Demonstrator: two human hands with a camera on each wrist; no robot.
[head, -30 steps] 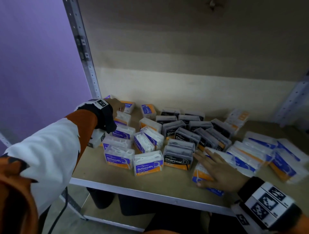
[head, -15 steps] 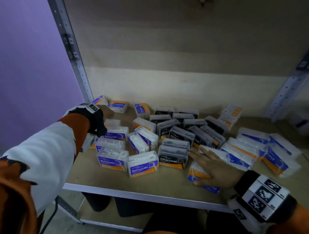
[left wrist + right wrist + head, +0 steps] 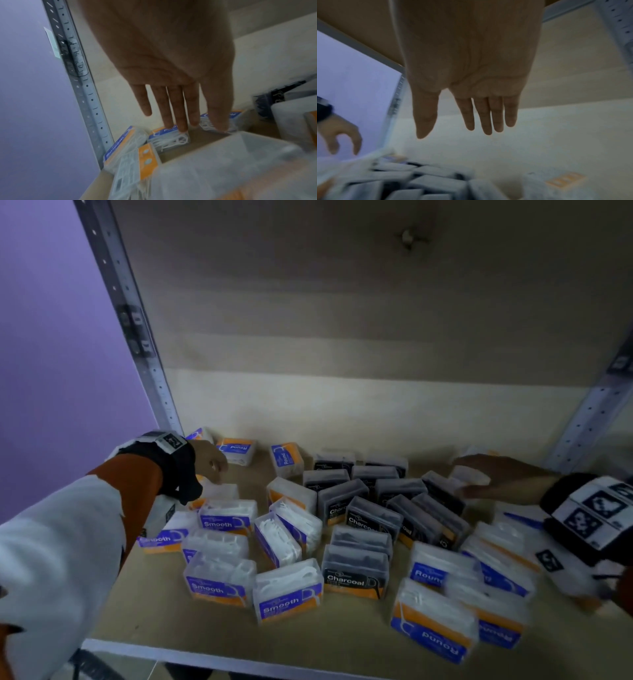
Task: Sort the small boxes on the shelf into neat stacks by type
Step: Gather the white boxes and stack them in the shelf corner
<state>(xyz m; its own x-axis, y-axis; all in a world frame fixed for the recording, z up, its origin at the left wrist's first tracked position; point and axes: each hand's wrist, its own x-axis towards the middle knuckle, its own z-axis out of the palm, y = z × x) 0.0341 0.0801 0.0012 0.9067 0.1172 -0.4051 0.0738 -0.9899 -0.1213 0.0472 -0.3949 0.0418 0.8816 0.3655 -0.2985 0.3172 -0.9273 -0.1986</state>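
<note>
Small clear boxes lie loose on the shelf board (image 3: 342, 635). White "Smooth" boxes (image 3: 226, 518) are on the left, dark "Charcoal" boxes (image 3: 356, 573) in the middle and "Round" boxes (image 3: 442, 570) at the front right. My left hand (image 3: 215, 474) hovers over the back-left boxes near a "Round" box (image 3: 238, 448); in the left wrist view my left hand (image 3: 188, 121) has straight fingers and holds nothing. My right hand (image 3: 469, 477) reaches over a white box (image 3: 471, 474) at the back right. In the right wrist view my right hand (image 3: 453, 132) is flat and empty.
A perforated metal upright (image 3: 137, 337) stands at the back left beside a purple wall (image 3: 51, 337), and another upright (image 3: 589, 412) at the right. A pale back panel (image 3: 342, 412) closes the shelf. The shelf's front edge (image 3: 205, 660) runs below the boxes.
My right hand has lifted off the front "Round" box and swung to the back right of the shelf. My left hand has stayed over the back-left boxes.
</note>
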